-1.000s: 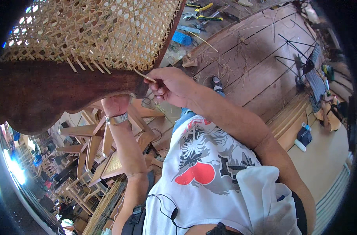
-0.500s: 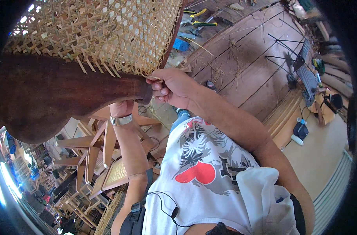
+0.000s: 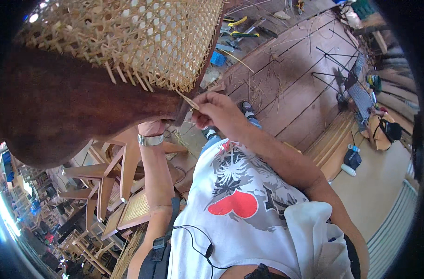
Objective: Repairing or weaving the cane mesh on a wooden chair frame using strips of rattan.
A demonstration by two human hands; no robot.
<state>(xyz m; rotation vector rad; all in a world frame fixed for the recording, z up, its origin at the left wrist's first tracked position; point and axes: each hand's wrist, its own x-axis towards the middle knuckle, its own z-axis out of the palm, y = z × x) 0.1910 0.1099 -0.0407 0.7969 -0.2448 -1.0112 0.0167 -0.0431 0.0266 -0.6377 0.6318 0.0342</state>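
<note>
A dark brown wooden frame (image 3: 81,102) with a curved edge fills the upper left, and a woven cane panel (image 3: 151,37) is set into it. Several loose cane ends stick out over the wood along the panel's near edge. At the panel's near right corner, my right hand (image 3: 221,113) pinches a pale cane strand (image 3: 187,99) between thumb and fingers. The strand runs from the hand to the corner of the weave. Beneath the frame's narrow end is my left hand (image 3: 152,127), with a metal watch on the wrist; its fingers are hidden behind the wood.
Pliers with yellow-and-black handles (image 3: 244,34), a blue object (image 3: 217,58) and other hand tools lie beyond the panel. Cane scraps litter the wooden platform (image 3: 291,83). Upturned wooden chair frames (image 3: 112,172) crowd the lower left. A black cap (image 3: 390,130) lies far right.
My right hand has drawn back to the right from the frame's corner, and more of the strand shows between hand and weave. My left hand stays under the frame.
</note>
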